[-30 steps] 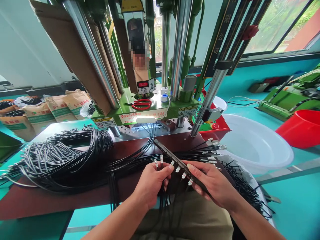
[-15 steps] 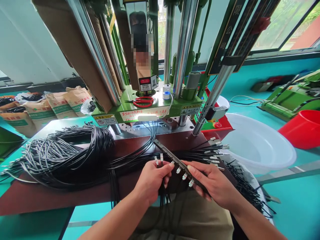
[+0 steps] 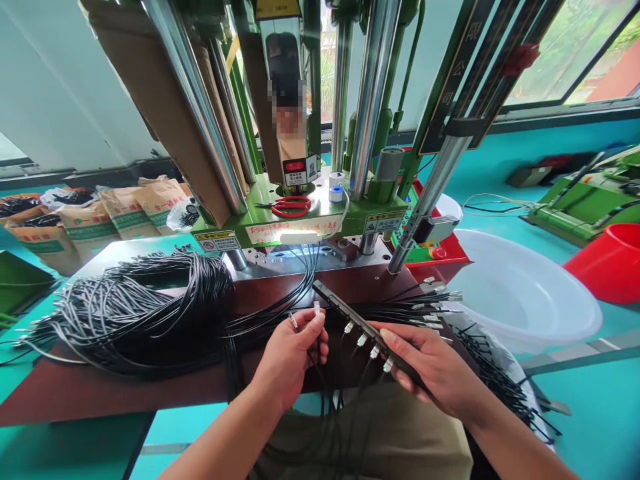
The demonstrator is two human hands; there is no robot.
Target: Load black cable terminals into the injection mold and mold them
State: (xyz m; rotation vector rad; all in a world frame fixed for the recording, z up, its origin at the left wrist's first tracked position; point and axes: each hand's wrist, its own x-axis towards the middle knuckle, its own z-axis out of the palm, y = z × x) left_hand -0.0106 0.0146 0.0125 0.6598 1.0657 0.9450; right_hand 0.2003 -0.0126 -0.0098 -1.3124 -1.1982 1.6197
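My right hand (image 3: 425, 360) is closed around the lower end of a long dark slotted bar (image 3: 334, 301), which slants up and to the left. Several black cables with small silvery plugs (image 3: 361, 340) sit along the bar's lower edge, their cables hanging down over my lap. Just left of the bar, my left hand (image 3: 293, 353) pinches black cables between thumb and fingers. Two cable plugs (image 3: 317, 308) stick up from that hand, apart from the bar. The lower parts of the held cables are partly hidden by the fingers.
A green press (image 3: 235, 233) with steel columns stands ahead, red-handled pliers (image 3: 290, 207) on its ledge. A thick coil of black cables (image 3: 135, 313) lies left on the brown table (image 3: 165, 393). More plugged cables (image 3: 430, 307) lie right, near a white tub (image 3: 530, 287).
My left hand has moved left, away from the bar, letting go of the uppermost plug there, which stays on the bar. My right hand still holds the bar in nearly the same place.
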